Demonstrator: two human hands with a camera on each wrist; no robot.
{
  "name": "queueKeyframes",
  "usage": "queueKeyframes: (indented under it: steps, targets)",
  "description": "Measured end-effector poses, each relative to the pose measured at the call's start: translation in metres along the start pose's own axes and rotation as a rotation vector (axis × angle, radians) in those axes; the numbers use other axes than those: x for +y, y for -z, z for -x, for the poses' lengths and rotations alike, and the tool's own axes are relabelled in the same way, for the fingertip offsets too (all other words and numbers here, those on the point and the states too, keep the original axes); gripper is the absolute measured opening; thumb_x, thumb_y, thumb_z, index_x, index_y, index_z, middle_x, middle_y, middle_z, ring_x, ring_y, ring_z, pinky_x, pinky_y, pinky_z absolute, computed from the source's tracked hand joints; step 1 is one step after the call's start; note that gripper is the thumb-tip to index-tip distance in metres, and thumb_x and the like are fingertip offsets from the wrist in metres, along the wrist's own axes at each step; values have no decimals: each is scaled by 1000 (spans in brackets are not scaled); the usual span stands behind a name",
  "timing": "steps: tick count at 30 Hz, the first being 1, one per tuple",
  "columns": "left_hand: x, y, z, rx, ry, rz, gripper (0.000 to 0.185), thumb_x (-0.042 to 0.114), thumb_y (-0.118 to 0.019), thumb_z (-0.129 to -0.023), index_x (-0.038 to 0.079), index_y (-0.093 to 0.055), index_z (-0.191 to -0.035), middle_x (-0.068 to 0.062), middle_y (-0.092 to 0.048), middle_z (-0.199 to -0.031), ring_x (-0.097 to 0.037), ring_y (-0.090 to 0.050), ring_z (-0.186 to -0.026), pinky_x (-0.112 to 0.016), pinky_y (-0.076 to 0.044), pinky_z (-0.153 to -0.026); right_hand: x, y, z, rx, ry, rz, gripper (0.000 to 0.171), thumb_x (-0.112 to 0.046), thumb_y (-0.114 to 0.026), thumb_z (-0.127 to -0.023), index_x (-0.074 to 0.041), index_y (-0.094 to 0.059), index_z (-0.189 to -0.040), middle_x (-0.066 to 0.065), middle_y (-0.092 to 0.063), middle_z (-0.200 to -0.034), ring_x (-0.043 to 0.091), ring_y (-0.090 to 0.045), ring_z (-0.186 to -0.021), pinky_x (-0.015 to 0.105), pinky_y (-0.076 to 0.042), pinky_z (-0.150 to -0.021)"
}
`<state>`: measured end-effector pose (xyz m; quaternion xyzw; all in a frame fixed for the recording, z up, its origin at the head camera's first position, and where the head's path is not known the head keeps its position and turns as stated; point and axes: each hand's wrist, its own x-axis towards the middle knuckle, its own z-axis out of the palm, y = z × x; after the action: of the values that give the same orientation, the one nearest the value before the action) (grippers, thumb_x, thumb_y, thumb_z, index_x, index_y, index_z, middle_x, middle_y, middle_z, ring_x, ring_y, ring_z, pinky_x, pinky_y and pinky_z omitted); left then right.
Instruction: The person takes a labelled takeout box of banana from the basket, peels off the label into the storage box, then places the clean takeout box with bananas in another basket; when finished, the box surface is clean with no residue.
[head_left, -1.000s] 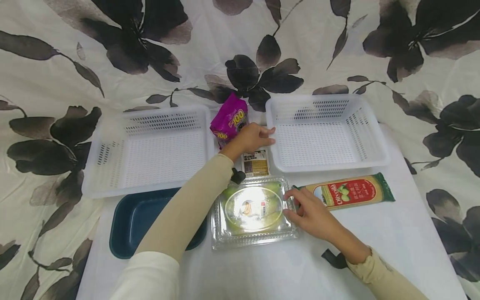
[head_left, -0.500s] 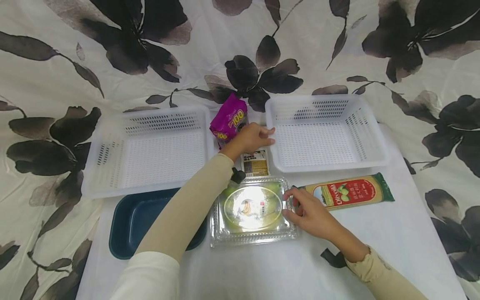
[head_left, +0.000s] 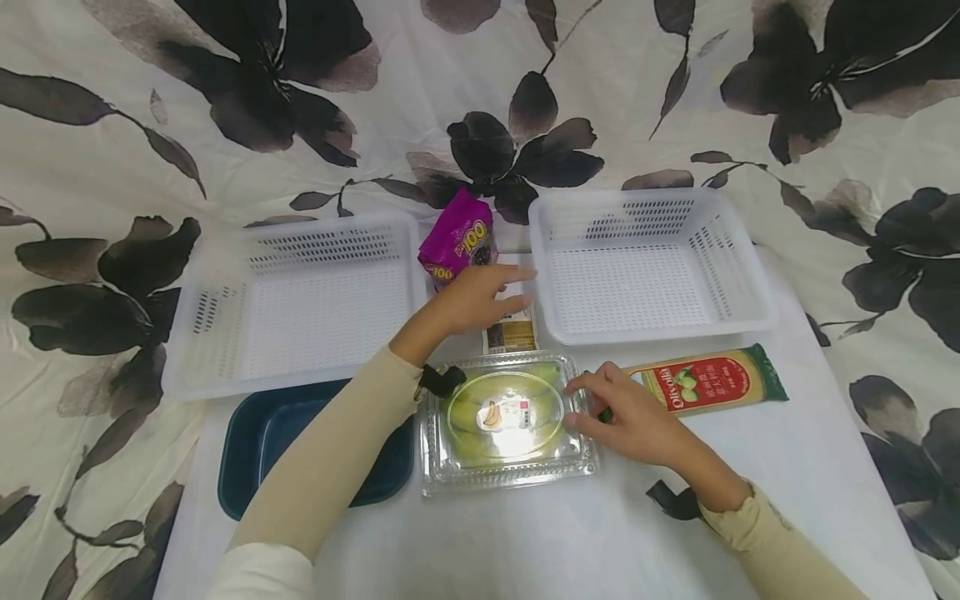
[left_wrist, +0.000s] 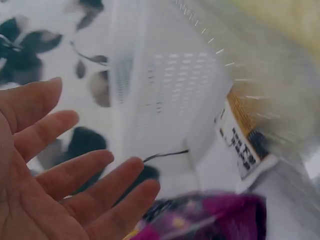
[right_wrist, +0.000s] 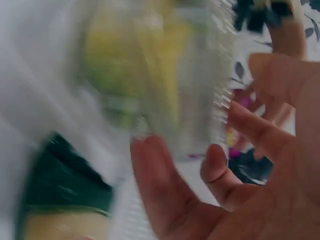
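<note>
My left hand (head_left: pixel 517 289) hovers with straight fingers over a small brown-and-white packet (head_left: pixel 513 333) lying between the two white baskets; the left wrist view shows its open palm (left_wrist: pixel 75 175) holding nothing. Just behind it stands a purple snack bag (head_left: pixel 459 242). My right hand (head_left: pixel 573 404) rests its fingertips against the right rim of a clear clamshell box (head_left: pixel 506 421) with green-yellow bananas inside. In the blurred right wrist view the fingers (right_wrist: pixel 165 185) are loosely spread beside the box (right_wrist: pixel 150 75).
A white perforated basket (head_left: pixel 300 371) sits at the left and another (head_left: pixel 645 329) at the right. In front of the left basket lies a dark blue tray (head_left: pixel 247 450), partly under my left forearm. A long Olivoila pasta pack (head_left: pixel 705 382) lies right of the box.
My left hand has drawn back from the right basket's rim toward me and now hangs over the packet. The right hand has stayed at the box's edge.
</note>
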<state>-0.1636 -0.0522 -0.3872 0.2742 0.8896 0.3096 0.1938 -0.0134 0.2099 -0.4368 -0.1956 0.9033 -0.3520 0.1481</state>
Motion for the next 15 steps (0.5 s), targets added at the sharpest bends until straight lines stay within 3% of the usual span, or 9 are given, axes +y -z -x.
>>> queueKeyframes:
  steps: [4,8,15]
  targets:
    - [2,1,47,62,-23,-40,47,31,-61,-103,13,-57,-147,-14,-52,-154,-32,-43,-147,-50,-33,-123,-12,17,-8,-31,66,96,34,-39,-78,-90,-25,-71,-120,-2,-56,-91,11,-54,-78,22,-48,-63]
    - [0,-6,89,95,-7,-47,47,32,-63,-102,16,-58,-146,-13,-52,-154,-33,-45,-145,-54,-36,-120,-25,29,-25,-80,192,107,35,-33,-80,-88,-17,-74,-119,-2,-66,-97,13,-59,-80,23,-50,-67]
    - [-10,-36,137,137,10,-97,59,43,-72,-95,22,-56,-148,-5,-42,-161,-31,-40,-148,-55,-41,-116,-47,29,-64,-236,292,135,36,-33,-80,-89,-12,-75,-119,-1,-73,-102,13,-65,-83,25,-54,-73]
